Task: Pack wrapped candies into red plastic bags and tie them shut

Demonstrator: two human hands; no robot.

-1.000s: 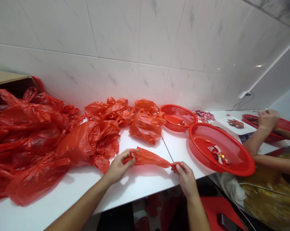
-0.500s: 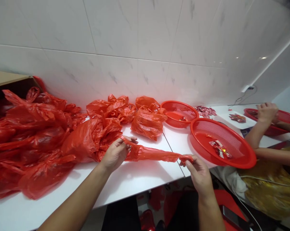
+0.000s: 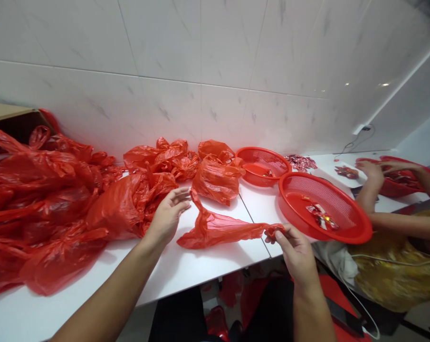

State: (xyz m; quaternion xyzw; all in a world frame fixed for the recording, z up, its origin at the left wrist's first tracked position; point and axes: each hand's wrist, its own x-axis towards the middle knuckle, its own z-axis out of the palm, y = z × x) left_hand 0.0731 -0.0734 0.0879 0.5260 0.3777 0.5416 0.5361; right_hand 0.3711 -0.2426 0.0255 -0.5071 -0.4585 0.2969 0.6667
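A thin red plastic bag stretches over the white table, its right end bunched in my right hand, whose thumb and fingers are closed on it. My left hand is just off the bag's free left end, fingers apart and holding nothing. That free end flares, with one handle sticking up. Behind my left hand lies a crumpled, full red bag. Another filled red bag sits beyond the stretched one.
A heap of red bags fills the left, beside a cardboard box. Two red plastic baskets with a few shiny packets stand right of centre. At far right, a co-worker's hands are over another red basket.
My left hand has let go of the bag's left end and opened, moving slightly up and left. The freed end has dropped and spread. The co-worker's hands have moved lower, over the basket.
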